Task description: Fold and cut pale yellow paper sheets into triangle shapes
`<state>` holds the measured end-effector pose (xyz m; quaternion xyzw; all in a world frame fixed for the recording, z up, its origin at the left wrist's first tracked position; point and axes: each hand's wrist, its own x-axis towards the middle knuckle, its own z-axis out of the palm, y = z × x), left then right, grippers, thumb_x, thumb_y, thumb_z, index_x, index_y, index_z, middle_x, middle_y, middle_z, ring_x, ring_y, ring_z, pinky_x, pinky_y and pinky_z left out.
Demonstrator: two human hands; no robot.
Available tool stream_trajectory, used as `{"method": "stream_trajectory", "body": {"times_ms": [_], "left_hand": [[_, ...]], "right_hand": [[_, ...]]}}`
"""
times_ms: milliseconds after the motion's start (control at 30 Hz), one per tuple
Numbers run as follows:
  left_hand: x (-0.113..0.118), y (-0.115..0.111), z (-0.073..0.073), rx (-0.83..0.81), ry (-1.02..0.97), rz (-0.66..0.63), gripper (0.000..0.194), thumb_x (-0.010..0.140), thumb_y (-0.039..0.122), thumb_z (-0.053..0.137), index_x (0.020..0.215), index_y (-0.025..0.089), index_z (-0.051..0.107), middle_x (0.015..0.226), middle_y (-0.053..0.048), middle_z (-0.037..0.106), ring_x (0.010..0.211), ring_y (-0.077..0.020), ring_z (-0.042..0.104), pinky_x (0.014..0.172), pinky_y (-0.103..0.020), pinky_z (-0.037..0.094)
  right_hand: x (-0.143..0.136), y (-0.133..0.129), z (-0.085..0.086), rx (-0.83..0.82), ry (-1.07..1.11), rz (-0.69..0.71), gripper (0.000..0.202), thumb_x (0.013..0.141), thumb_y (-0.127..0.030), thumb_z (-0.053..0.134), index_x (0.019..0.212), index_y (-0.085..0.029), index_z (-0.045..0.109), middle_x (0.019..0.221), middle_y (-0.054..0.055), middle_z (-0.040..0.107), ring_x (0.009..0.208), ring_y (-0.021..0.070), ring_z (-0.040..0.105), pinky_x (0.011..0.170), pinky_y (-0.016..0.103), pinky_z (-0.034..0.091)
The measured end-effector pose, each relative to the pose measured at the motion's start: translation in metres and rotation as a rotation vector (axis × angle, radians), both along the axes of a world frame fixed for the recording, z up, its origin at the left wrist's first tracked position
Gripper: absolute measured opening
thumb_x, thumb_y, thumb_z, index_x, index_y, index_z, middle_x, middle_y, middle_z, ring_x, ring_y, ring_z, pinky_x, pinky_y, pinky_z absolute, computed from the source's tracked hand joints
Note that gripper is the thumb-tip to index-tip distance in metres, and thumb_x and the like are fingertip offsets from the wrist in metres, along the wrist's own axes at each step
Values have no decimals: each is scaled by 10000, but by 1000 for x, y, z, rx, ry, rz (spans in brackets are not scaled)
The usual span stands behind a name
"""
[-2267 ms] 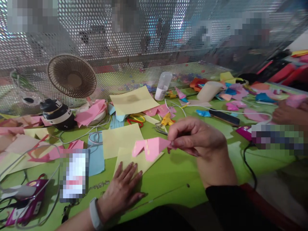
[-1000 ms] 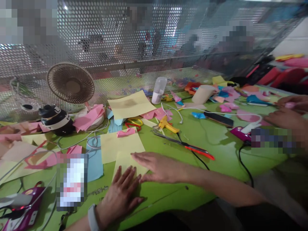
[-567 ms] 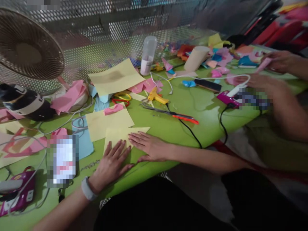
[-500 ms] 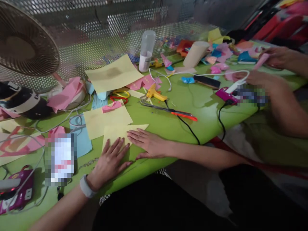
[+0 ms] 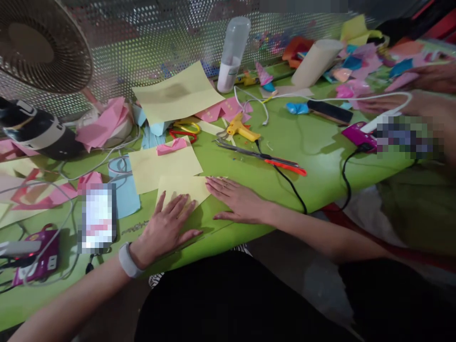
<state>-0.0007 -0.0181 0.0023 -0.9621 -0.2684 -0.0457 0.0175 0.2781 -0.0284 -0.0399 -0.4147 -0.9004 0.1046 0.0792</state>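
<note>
A folded piece of pale yellow paper [image 5: 180, 186] lies flat on the green table [image 5: 228, 235] in front of me. My left hand [image 5: 167, 228] is spread flat over its lower left part, fingers apart. My right hand [image 5: 242, 199] lies flat with its fingertips on the paper's right corner, which they partly hide. Just behind is another yellow sheet [image 5: 166, 166] with a pink paper strip [image 5: 171, 147] on it. Beyond my right hand are a yellow glue gun [image 5: 242, 130] and a long metal tool with an orange handle [image 5: 263, 156].
A phone [image 5: 99, 217] and a purple power strip [image 5: 41, 254] with cables lie at left. A fan [image 5: 39, 42], a dark bottle [image 5: 42, 130], scissors [image 5: 183, 133] and a clear bottle [image 5: 233, 57] stand or lie farther back. Another person's hands [image 5: 406, 95] work with pink paper at right.
My right hand has slid a little to the right along the paper's edge, covering its pointed corner. The left hand stays flat on the paper. The whole view has shifted slightly.
</note>
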Motion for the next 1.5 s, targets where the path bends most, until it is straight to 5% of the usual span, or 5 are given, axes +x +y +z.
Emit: {"method": "stream_trajectory", "body": {"times_ms": [367, 1000, 1167, 1300, 1500], "left_hand": [[37, 1, -12, 97, -21, -35, 891, 912, 775, 258, 1431, 87, 486, 1254, -159, 623, 1211, -307, 549, 1163, -536, 310], [-58, -27, -2, 151, -44, -62, 702, 918, 648, 500, 1423, 161, 516, 1306, -157, 604, 1261, -315, 546, 1210, -493, 275], [-59, -28, -6, 113, -76, -38, 699, 930, 678, 438, 1415, 182, 525, 1323, -138, 610, 1271, -283, 550, 1235, -454, 244], [-58, -28, -6, 137, -71, -79, 735, 926, 698, 415, 1409, 154, 522, 1335, -144, 611, 1286, -279, 537, 1251, -455, 207], [-60, -32, -8, 161, -43, -38, 768, 896, 723, 443, 1426, 172, 522, 1348, -158, 606, 1283, -307, 545, 1220, -487, 260]], "right_hand": [[0, -5, -3, 73, 4, 12, 890, 975, -617, 406, 1601, -80, 72, 1624, 210, 221, 1521, 311, 215, 1225, 526, 277], [23, 2, 4, -54, -74, -88, 911, 956, -704, 319, 1602, -111, 70, 1647, 135, 118, 1534, 283, 143, 1260, 502, 203], [48, 0, 16, 9, -96, -200, 874, 943, -713, 346, 1566, -104, 274, 1605, 165, 315, 1497, 332, 281, 1227, 583, 234], [17, 23, 40, 160, 92, -309, 597, 1014, -561, 368, 1377, -132, 568, 1415, 156, 586, 1340, 302, 515, 1158, 551, 369], [-66, 73, 53, -118, 72, -270, 588, 828, -508, 728, 1274, -143, 613, 1301, 169, 595, 1126, 324, 596, 811, 438, 568]]}}
